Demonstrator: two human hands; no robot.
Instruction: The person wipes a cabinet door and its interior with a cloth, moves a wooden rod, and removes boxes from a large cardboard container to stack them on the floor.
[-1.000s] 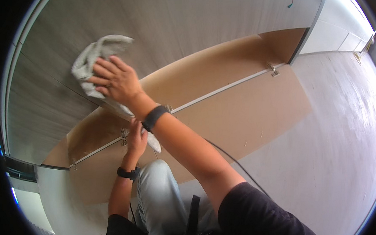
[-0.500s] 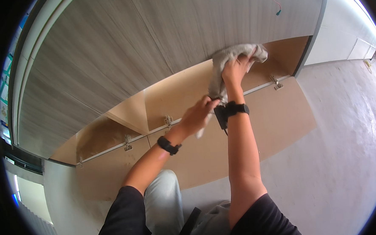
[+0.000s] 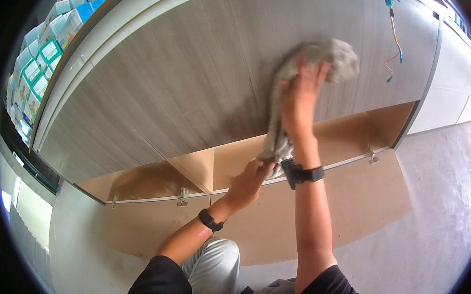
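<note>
Grey wood-grain panel (image 3: 189,85) | right hand (image 3: 300,106) spread over grey cloth (image 3: 343,61) | left hand (image 3: 254,179) clamped on cloth's lower end | hands apart

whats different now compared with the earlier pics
The right hand moved rightward with the cloth, now up on the right half of the grey panel. The left hand followed rightward. The view shifted, showing more boxes. Both hands stayed on the cloth; the brown flaps stayed open.

From my remote station I see a pale grey floor (image 3: 434,184), glossy with light on the right, meeting white panels (image 3: 449,101) at far right.
</note>
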